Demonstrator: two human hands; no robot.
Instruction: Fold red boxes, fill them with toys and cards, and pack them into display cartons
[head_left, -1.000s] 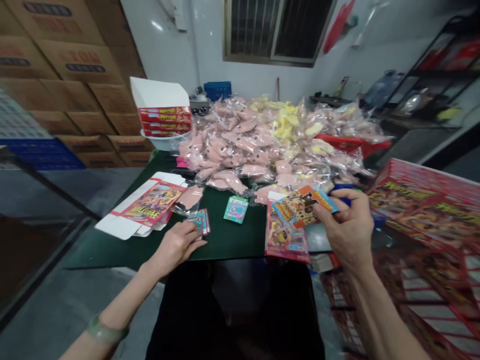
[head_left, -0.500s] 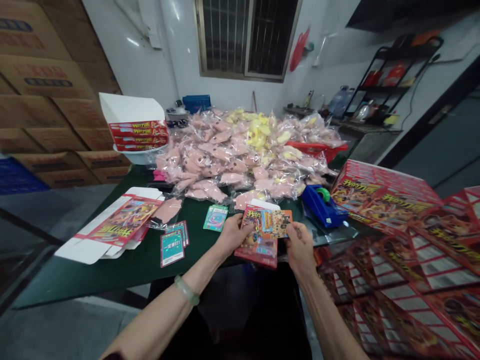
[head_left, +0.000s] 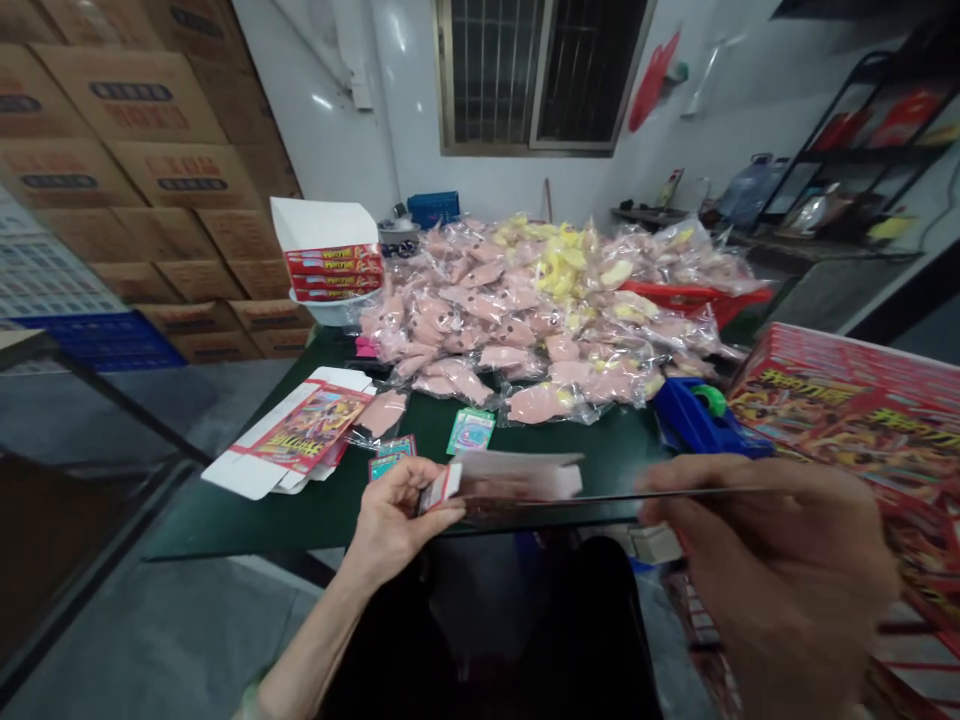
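My left hand is closed on the left end of a small carton, its mouth open and the white inside of a flap facing up. Close to the camera and blurred, my right hand pinches a thin card, seen edge-on and level with the carton's mouth. Whether the card touches the carton is hard to make out. Behind the carton lies a green-edged card stack on the dark green table. Teal cards with red edges are partly covered by my left hand.
Flattened red and white cartons lie at the left. A heap of bagged pink plush pieces fills the table's back. At the right stand a blue tape dispenser and stacked red boxes. Brown cartons are piled far left.
My right hand has come up and right, nearer the camera, with the card turned edge-on. My left hand has tilted the carton so its mouth shows. The view has swung left.
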